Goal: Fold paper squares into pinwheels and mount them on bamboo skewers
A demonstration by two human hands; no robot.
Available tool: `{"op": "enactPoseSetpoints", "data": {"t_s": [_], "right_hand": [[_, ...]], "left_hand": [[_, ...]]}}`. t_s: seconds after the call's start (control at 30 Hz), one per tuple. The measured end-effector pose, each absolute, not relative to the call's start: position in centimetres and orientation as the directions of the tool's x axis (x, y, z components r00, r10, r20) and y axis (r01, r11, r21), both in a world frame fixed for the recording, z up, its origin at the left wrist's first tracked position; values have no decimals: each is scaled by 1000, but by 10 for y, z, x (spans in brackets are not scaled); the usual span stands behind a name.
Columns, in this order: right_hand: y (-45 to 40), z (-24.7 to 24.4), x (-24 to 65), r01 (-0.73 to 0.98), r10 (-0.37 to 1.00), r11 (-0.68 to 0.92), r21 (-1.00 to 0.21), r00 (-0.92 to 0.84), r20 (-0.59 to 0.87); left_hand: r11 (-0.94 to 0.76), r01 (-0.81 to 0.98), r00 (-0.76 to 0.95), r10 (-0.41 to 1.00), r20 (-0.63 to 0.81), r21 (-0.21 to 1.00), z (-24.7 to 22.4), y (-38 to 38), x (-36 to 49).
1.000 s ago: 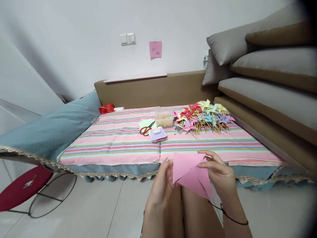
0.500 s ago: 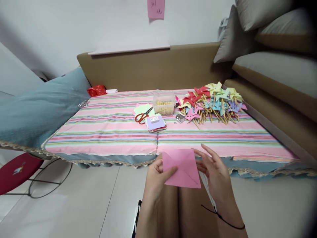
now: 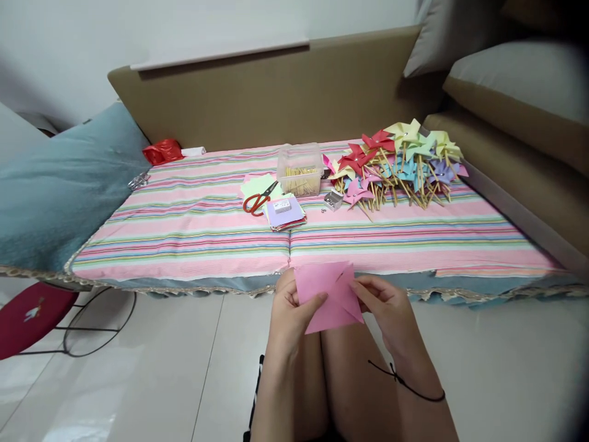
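A square of pink paper (image 3: pixel 327 313) with slits and crease lines is held above my lap. My left hand (image 3: pixel 291 310) grips its left side, thumb on top and fingers behind. My right hand (image 3: pixel 384 304) pinches the paper's right edge between thumb and fingers. Beyond, on the striped cloth, lie a stack of coloured paper squares (image 3: pixel 288 216) with a small white box (image 3: pixel 282 206) on top, red-handled scissors (image 3: pixel 258 199), and a clear plastic box (image 3: pixel 300 172) of thin sticks.
Several paper pinwheels on sticks (image 3: pixel 396 166) lie at the right of the striped cloth (image 3: pixel 184 215). A small open box (image 3: pixel 333 199) stands beside them. A red bag (image 3: pixel 162 151) is at the back left, and a red stool (image 3: pixel 37 316) stands at left.
My right hand has closed on the right edge of the pink paper, where its fingers were spread before. The paper has tilted and risen slightly. The camera view has tipped downward.
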State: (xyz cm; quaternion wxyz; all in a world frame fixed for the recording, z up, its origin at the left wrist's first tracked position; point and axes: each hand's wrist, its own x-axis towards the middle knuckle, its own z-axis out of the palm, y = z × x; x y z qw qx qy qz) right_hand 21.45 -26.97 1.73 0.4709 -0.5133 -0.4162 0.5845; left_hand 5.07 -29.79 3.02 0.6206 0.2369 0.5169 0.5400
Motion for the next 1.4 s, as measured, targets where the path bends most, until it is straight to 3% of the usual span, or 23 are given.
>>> {"op": "enactPoseSetpoints", "data": {"t_s": [0.53,0.7,0.93,1.4], "right_hand": [[-267,9,212,-88,999,0,-996,-40,4],[-268,13,213,-85,987,140,-986,-65,146],[-269,17,216,-100,975,148,-984,-151,162],[-269,13,221,97,948,317,-943,-10,318]], "left_hand": [[252,-287,-243,914,-325,924,24,-299,49],[236,-343,-226,919,-323,909,25,-299,51],[213,-384,-228,921,-316,898,27,-297,58],[206,-427,-137,948,-288,880,40,-294,67]]}}
